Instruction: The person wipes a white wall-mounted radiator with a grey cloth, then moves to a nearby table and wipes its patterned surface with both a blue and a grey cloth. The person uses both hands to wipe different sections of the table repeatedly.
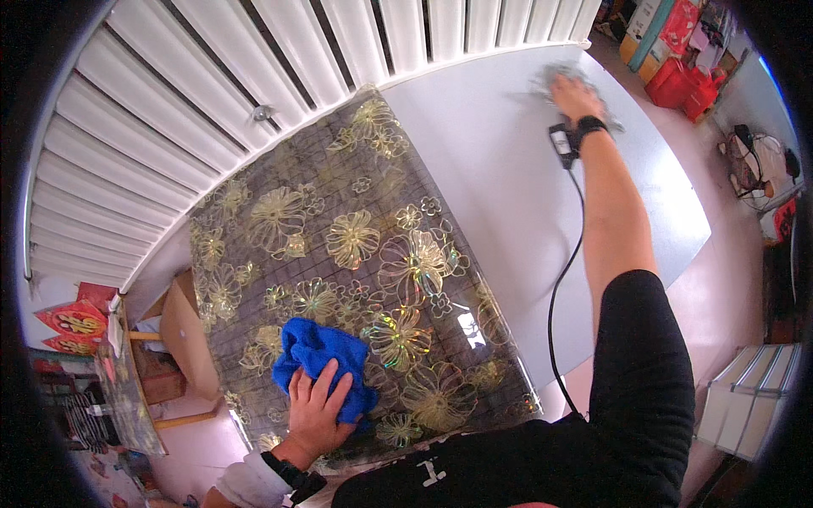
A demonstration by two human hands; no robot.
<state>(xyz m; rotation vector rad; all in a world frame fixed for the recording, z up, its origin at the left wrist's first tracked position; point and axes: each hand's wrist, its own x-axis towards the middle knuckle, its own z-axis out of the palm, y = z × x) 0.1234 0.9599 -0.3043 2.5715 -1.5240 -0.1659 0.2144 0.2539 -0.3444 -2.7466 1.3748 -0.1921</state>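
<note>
My left hand (321,406) lies on a crumpled blue cloth (324,362), fingers pressed over its lower part. The cloth sits on a clear plastic table cover (352,241) with gold flowers over a dark grid pattern. To the upper right, my right hand (575,95) is stretched out and blurred, over a greyish cloth (559,73) against the bare light-grey tabletop (470,159). A black strap circles each wrist. At the right wrist hangs a small black device (563,146), its black cable (559,286) running back towards my body.
A white slatted panel (286,57) borders the table's far edge. On the left stand an open cardboard box (187,336) and a tilted board (124,387). Red bags (683,89) sit at upper right, and strapped pale boxes (746,400) stand on the floor at lower right.
</note>
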